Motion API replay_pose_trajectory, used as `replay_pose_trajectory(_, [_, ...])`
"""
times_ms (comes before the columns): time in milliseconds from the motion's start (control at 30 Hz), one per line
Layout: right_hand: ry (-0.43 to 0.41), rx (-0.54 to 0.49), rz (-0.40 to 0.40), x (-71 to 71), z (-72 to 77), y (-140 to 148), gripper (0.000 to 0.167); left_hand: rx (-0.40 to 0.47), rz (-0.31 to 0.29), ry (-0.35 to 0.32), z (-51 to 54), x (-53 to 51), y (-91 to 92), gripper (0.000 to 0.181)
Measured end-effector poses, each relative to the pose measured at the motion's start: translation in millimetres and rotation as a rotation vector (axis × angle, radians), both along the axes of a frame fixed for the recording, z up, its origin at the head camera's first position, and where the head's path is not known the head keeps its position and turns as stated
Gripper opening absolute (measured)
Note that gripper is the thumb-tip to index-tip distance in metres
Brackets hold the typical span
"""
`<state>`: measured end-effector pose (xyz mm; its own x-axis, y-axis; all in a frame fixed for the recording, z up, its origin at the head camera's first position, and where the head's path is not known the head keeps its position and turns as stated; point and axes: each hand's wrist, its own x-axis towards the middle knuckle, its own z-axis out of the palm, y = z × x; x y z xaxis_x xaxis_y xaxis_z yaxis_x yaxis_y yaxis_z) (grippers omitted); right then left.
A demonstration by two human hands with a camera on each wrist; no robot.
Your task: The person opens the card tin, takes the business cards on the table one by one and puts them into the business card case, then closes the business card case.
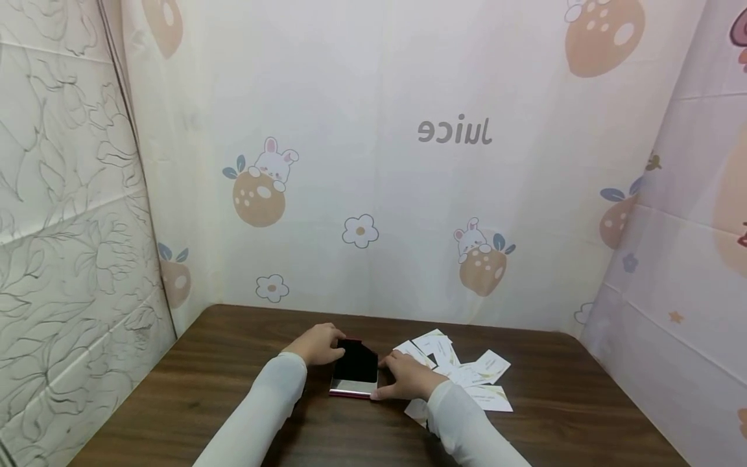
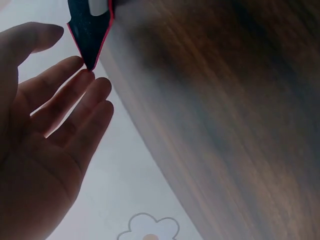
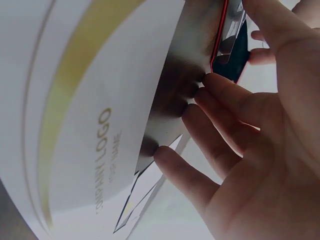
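A business card case (image 1: 357,363) lies opened out on the table, with a black inside, a shiny silver panel at the near end and a thin red rim. My left hand (image 1: 318,344) is at its far left corner; in the left wrist view, fingertips touch or nearly touch the pointed dark end of the case (image 2: 90,37), thumb held apart. Along the right side is my right hand (image 1: 407,376), thumb by the near right corner. In the right wrist view its fingers (image 3: 212,145) reach down to the tabletop beside the case, fairly straight.
White business cards (image 1: 490,397) with gold trim lie in a loose, overlapping spread right of the case, partly under the right forearm. The dark wooden table (image 1: 222,363) ends at a patterned curtain (image 1: 362,162) behind, with more curtain at both sides.
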<state>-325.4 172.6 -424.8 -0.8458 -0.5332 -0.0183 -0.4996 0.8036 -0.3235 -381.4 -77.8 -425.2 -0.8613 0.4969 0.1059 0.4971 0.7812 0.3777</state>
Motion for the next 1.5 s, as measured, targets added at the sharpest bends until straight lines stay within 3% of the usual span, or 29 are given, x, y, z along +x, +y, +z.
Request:
replay_pose_trajectory(267, [-0.009, 0.011, -0.003, -1.0, -0.8, -0.5, 0.068, -0.103, 0.011, -0.065, -11.8, -7.0, -0.3, 0.038])
replay_pose_trajectory(467, [-0.007, 0.014, -0.007, -1.4, -1.2, 0.1, 0.069, -0.142, 0.017, -0.104, -8.0, -5.9, 2.1, 0.044])
replay_pose_trajectory(667, [-0.015, 0.021, -0.011, -3.2, -1.2, 1.0, 0.068, -0.127, -0.012, -0.130, -0.5, 0.8, -0.3, 0.048])
replay_pose_trajectory(867, [-0.005, 0.021, -0.002, -2.1, -1.9, 1.4, 0.069, -0.073, -0.078, -0.120, -0.6, 9.8, -9.2, 0.053])
replay_pose_trajectory(1067, [-0.005, 0.023, -0.006, -1.4, -1.9, 1.8, 0.069, -0.068, -0.140, -0.202, -3.4, 14.0, -18.4, 0.071])
replay_pose_trajectory(1200, [-0.012, 0.027, -0.013, -0.2, -1.8, 2.6, 0.068, -0.087, -0.156, -0.248, -5.3, 13.8, -21.9, 0.084])
replay_pose_trajectory(1500, [-0.014, 0.019, -0.005, 1.8, -1.8, 1.7, 0.068, -0.056, -0.175, -0.261, -3.1, 17.6, -24.1, 0.091])
